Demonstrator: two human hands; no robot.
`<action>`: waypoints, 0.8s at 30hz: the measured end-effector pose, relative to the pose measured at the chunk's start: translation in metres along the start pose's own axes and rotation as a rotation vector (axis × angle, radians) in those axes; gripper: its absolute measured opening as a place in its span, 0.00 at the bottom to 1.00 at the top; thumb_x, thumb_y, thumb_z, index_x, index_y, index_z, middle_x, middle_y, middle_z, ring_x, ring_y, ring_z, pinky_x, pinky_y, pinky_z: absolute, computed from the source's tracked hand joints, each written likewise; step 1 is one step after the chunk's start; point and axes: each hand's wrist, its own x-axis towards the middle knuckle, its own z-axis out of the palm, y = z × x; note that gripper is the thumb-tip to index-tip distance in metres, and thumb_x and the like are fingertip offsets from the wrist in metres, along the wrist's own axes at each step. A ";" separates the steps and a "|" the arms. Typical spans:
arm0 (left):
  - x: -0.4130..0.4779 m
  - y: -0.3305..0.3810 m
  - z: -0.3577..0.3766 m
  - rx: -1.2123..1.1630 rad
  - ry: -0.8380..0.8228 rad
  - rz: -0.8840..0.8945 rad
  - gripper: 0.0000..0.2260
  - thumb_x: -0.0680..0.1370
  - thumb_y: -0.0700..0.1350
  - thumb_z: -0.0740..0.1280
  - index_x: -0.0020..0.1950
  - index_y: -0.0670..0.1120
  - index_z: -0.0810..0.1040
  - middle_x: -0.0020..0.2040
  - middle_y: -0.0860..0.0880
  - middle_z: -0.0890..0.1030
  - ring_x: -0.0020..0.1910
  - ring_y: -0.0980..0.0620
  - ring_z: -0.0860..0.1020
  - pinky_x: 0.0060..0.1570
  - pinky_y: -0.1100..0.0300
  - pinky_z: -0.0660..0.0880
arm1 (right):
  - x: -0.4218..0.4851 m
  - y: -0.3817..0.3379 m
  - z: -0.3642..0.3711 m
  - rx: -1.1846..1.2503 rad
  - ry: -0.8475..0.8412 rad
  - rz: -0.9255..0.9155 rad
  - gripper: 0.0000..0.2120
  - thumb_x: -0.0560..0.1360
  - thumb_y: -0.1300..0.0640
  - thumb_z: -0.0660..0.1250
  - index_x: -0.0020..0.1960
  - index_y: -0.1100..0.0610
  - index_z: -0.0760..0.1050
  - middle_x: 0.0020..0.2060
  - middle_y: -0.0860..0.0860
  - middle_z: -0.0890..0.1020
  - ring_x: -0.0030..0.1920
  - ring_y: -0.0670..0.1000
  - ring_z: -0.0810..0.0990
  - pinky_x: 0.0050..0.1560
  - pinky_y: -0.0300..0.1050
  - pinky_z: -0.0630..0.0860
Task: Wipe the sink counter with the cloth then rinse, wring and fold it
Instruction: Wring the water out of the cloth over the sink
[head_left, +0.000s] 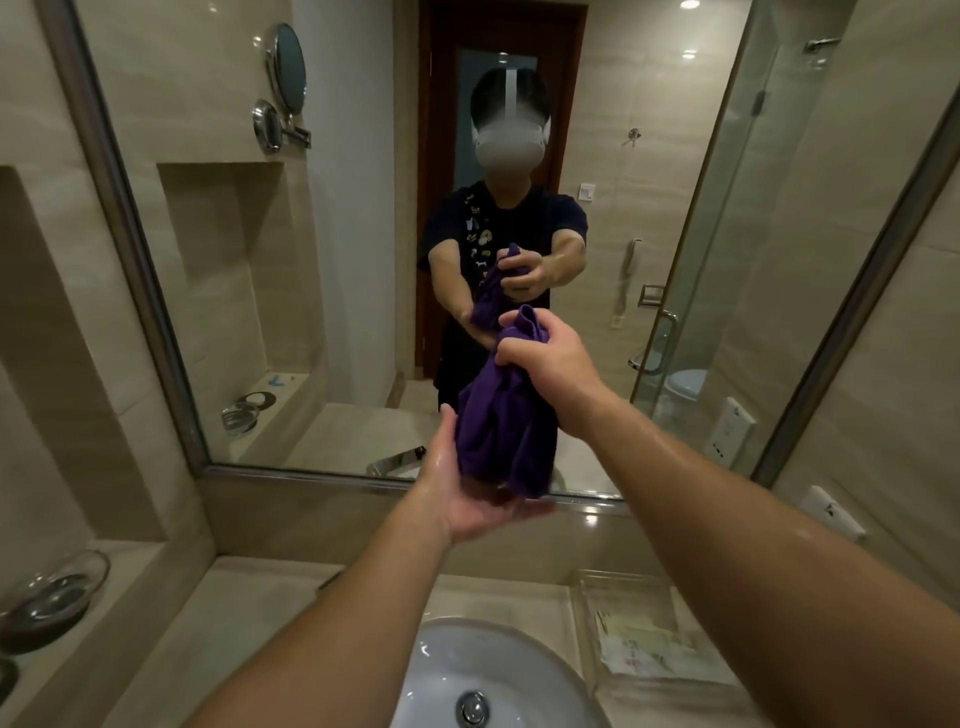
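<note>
While the bunched purple fabric cloth (506, 431) is hung upright, its top is gripped by the right hand (545, 358) and its bottom cupped by the open left hand (467, 499).

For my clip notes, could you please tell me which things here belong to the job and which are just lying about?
Job: purple cloth, its top gripped by the right hand, left hand open beneath it; sink; counter.
Lying about: glass dish, far left; clear tray beside the sink; round wall mirror.

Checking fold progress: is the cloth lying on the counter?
No, the right hand grips the cloth in mid-air, over the open left hand.
</note>
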 end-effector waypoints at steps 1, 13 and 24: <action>0.001 -0.004 -0.002 -0.086 -0.100 -0.012 0.40 0.74 0.75 0.58 0.65 0.42 0.79 0.60 0.33 0.81 0.58 0.30 0.80 0.49 0.39 0.82 | 0.001 -0.004 -0.003 -0.027 -0.060 0.009 0.20 0.68 0.62 0.71 0.60 0.54 0.76 0.52 0.57 0.81 0.52 0.56 0.81 0.58 0.54 0.79; 0.010 0.012 0.039 0.050 0.108 0.507 0.09 0.77 0.41 0.68 0.57 0.44 0.81 0.38 0.46 0.84 0.34 0.48 0.84 0.25 0.63 0.76 | 0.001 0.019 -0.017 0.201 0.337 0.047 0.05 0.75 0.57 0.67 0.43 0.50 0.80 0.40 0.49 0.80 0.44 0.52 0.78 0.44 0.49 0.76; 0.011 0.007 0.025 1.141 0.374 1.334 0.11 0.74 0.53 0.71 0.35 0.48 0.81 0.37 0.48 0.79 0.36 0.51 0.78 0.36 0.58 0.75 | -0.022 0.058 0.000 0.393 0.206 0.617 0.15 0.71 0.54 0.67 0.52 0.64 0.82 0.43 0.61 0.85 0.44 0.64 0.86 0.45 0.58 0.85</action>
